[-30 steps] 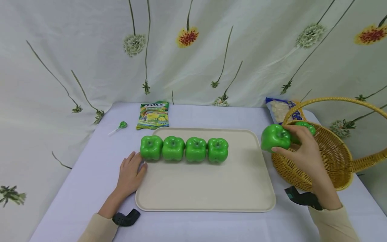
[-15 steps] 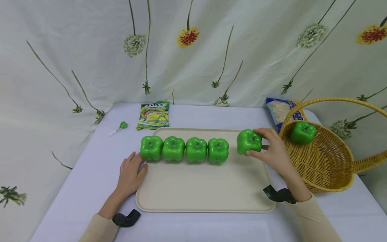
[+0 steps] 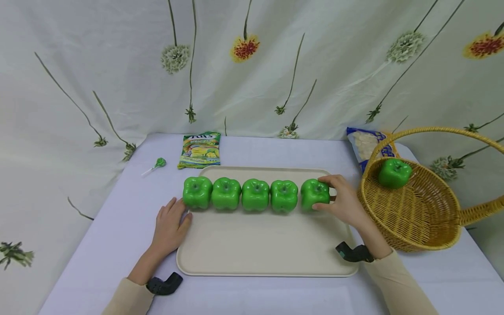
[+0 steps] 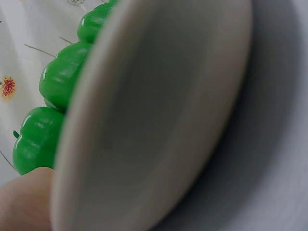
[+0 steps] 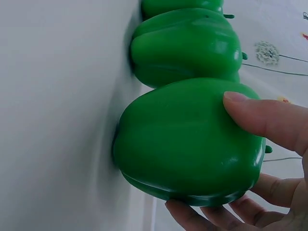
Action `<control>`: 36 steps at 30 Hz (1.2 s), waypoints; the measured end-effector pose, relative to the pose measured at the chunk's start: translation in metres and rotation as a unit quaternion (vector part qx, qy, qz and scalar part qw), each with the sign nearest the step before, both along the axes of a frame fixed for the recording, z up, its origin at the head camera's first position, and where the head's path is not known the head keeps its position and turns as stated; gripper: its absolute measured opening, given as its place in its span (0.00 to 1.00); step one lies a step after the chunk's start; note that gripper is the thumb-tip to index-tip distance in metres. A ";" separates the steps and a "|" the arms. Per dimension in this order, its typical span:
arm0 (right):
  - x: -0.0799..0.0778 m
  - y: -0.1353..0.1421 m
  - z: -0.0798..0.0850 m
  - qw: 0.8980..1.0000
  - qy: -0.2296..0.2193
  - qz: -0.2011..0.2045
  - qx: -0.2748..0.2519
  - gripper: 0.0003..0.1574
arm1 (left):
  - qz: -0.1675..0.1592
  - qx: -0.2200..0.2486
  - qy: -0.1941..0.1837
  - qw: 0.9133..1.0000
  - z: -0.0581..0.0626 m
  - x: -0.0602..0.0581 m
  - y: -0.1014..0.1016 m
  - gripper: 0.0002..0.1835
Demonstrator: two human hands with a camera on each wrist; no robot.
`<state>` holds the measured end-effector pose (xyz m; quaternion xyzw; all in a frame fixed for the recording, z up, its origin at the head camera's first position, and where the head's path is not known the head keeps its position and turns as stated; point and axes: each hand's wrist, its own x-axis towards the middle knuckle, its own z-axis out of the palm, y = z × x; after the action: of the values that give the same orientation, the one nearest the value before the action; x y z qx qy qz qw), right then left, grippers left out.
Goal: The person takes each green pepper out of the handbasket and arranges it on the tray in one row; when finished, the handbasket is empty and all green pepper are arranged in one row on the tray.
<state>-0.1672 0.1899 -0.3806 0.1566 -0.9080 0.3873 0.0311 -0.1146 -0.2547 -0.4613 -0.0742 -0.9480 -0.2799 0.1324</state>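
My right hand (image 3: pixel 341 199) holds a green bell pepper (image 3: pixel 314 194) between thumb and fingers at the right end of a row on the beige tray (image 3: pixel 264 245). In the right wrist view, the thumb (image 5: pixel 260 115) lies on the near side of that pepper, with its base low at the tray. Several more green peppers (image 3: pixel 255 194) stand upright to its left, a small gap away. The left hand (image 3: pixel 170 227) rests flat at the tray's left edge, fingertips right by the leftmost pepper (image 3: pixel 197 192). A wicker basket (image 3: pixel 417 218) to the right contains another pepper (image 3: pixel 395 173).
Behind the tray lies a green and yellow candy bag (image 3: pixel 199 150), with a green lollipop (image 3: pixel 159 162) to its left. A blue and yellow snack bag (image 3: pixel 370 146) lies behind the basket, whose tall handle (image 3: pixel 449 129) arches up. Floral cloth hangs at the back.
My right hand has carried the pepper from above the basket leftward and down onto the tray, to the right end of the row. My left hand has stayed in place.
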 end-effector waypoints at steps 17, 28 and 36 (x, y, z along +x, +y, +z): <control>-0.002 0.000 -0.008 1.000 -0.012 0.023 -0.010 0.44 | 0.002 -0.001 -0.015 1.000 -0.001 0.000 0.000 0.24; -0.002 0.000 -0.006 0.999 -0.017 0.030 -0.002 0.46 | 0.003 0.001 -0.015 1.000 -0.001 -0.001 0.000 0.24; -0.002 0.001 -0.004 0.999 -0.020 0.039 -0.007 0.45 | 0.002 -0.001 -0.004 1.000 -0.001 -0.001 0.000 0.23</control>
<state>-0.1689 0.1912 -0.3849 0.1840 -0.8989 0.3976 -0.0012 -0.1159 -0.2545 -0.4627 -0.0708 -0.9490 -0.2787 0.1289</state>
